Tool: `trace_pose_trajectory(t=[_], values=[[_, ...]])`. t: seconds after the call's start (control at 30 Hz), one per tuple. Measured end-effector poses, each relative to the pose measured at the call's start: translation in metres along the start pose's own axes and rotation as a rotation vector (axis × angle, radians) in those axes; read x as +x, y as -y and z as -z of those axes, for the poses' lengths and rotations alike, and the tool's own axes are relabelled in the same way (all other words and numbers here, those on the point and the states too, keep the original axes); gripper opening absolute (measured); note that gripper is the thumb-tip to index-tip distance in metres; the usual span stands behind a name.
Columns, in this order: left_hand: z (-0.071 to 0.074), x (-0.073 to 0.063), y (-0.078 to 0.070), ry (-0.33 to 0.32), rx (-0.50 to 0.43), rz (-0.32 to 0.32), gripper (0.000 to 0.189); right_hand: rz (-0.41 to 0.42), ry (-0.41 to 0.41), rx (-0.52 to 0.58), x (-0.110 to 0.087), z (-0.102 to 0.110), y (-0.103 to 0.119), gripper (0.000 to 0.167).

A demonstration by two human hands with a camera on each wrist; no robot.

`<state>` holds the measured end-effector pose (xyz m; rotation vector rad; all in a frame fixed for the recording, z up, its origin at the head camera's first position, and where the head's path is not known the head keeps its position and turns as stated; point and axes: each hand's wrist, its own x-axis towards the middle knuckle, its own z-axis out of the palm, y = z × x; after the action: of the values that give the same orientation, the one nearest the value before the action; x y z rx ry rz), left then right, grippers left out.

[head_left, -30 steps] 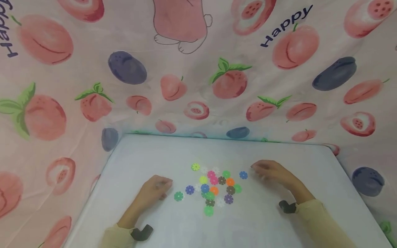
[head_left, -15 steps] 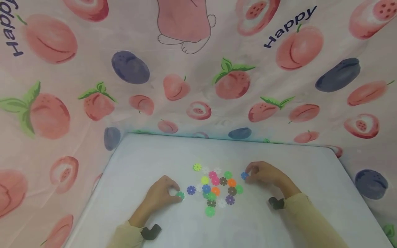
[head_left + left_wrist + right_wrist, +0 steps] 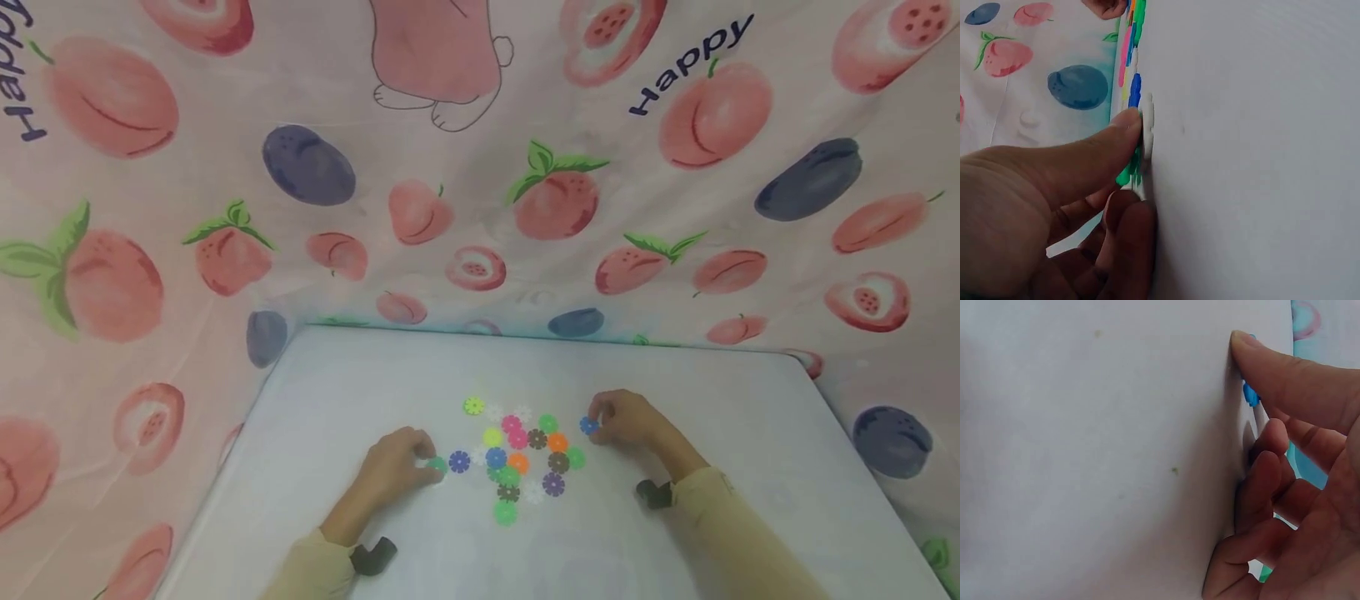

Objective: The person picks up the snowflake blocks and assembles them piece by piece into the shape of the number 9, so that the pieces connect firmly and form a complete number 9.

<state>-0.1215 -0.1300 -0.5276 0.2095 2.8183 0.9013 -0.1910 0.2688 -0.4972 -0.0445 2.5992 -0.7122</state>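
Note:
On the left of the table, my left hand (image 3: 397, 468) pinches a green snowflake disc (image 3: 437, 465) between thumb and fingers. A dark blue disc (image 3: 460, 462) lies just right of it. In the left wrist view the green disc (image 3: 1126, 175) shows edge-on below the thumb, with a white disc (image 3: 1149, 125) beside it. My right hand (image 3: 626, 419) holds a blue snowflake disc (image 3: 588, 426) by its edge, right of the group. In the right wrist view the thumb hides most of that blue disc (image 3: 1250, 395).
Several discs lie between the hands, some overlapping: a yellow one (image 3: 474, 406) at the back, a pink one (image 3: 517, 438), an orange one (image 3: 557, 442), a purple one (image 3: 553, 483) and a green one (image 3: 506, 512) in front. Fruit-printed cloth (image 3: 450, 150) rises behind the white table (image 3: 405, 358).
Both hands have moved inward and taken hold of discs, the left a green one, the right a blue one. The green disc has shifted slightly toward the dark blue one.

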Motion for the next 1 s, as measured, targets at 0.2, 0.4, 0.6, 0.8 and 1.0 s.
trace_pose_trajectory(t=[0.2,0.4,0.6,0.8,1.0], values=[[-0.001,0.004,-0.007,0.018,-0.031,-0.020,0.024,0.005,-0.006,0.000,0.000,0.000,0.000,0.036],[-0.001,0.005,-0.010,0.061,-0.070,-0.032,0.024,0.018,-0.004,-0.007,-0.002,0.000,-0.001,0.031],[0.002,0.006,-0.012,0.057,-0.104,-0.087,0.012,0.053,-0.015,0.030,-0.001,0.000,-0.005,0.026],[0.004,0.012,-0.017,0.042,-0.224,-0.027,0.009,0.061,-0.049,0.093,-0.003,0.000,-0.008,0.022],[0.001,0.020,-0.028,0.041,-0.435,0.011,0.014,0.090,-0.083,0.186,-0.012,-0.003,-0.002,0.019]])
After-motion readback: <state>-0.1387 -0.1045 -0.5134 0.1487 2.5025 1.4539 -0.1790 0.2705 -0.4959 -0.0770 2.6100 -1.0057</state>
